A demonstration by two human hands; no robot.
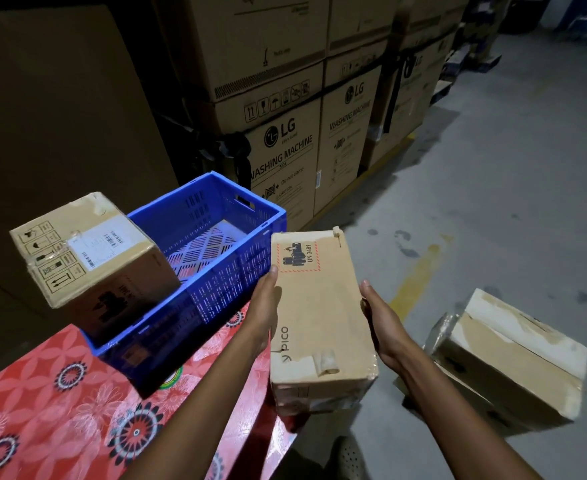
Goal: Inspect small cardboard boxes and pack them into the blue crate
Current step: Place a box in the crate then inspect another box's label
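I hold a long cardboard box [320,306], marked PICO and UN 3481, in the air in front of me, just right of the blue crate [222,289]. My left hand [264,306] grips its left side with the thumb along the top edge. On the opposite side my right hand [380,320] grips it. The fingers of both hands are hidden under the box. A second cardboard box [91,258] with a white label sits tilted in the crate's left end, sticking up above the rim. The rest of the crate's slotted floor is bare.
The crate stands on a table with a red floral cloth [60,403]. A third cardboard box [514,355] lies on the grey floor at the right. Large stacked washing machine cartons [285,140] stand behind the crate. A yellow floor line [417,275] runs past the cartons.
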